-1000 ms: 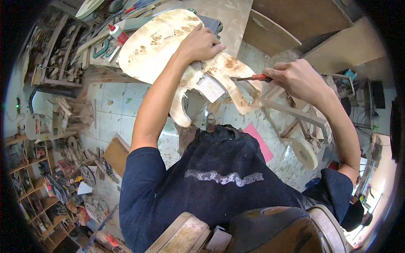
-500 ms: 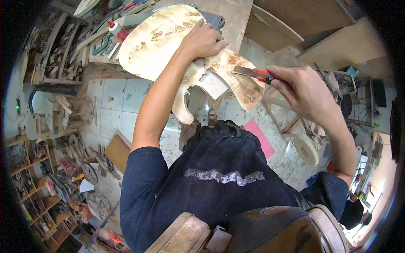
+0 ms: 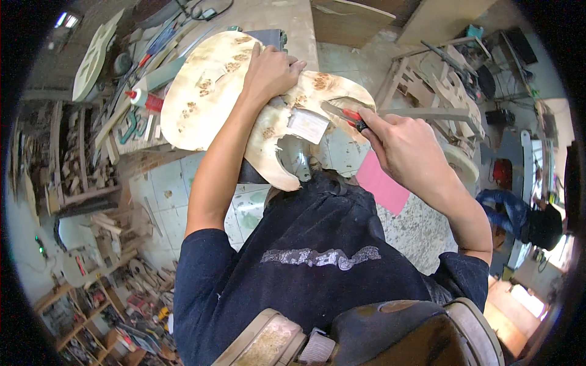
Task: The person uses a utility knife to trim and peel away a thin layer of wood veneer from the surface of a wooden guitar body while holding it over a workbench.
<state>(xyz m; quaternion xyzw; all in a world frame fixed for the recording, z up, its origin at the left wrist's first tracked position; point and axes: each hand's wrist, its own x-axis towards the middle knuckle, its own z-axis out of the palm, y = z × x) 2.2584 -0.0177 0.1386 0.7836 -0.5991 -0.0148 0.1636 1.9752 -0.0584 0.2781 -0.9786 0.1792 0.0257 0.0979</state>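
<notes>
A pale guitar body point(image 3: 210, 91) with dark burl figure lies at the bench edge, its two horns toward me. My left hand point(image 3: 273, 72) rests on top of it near the middle, fingers stretched out and holding nothing. In the closed fingers of my right hand point(image 3: 400, 137) is a utility knife point(image 3: 353, 117) with a red and black handle. Its blade points left and lies over the right horn. A thin, curled edge of the top layer shows beside the blade. Between the horns sits a light rectangular neck pocket point(image 3: 307, 125).
On the workbench point(image 3: 293, 21) are a white-and-red glue bottle point(image 3: 144, 99), green clamps point(image 3: 127, 129) and wood strips. Another pale guitar body point(image 3: 96, 58) stands at the far left. A pink sheet point(image 3: 383, 183) lies below my right hand. At right, another person point(image 3: 525, 219) is near machinery.
My right hand and the knife have moved left and slightly down along the right horn. My left hand stays on the guitar body. The whole view has shifted, showing more of the person at right.
</notes>
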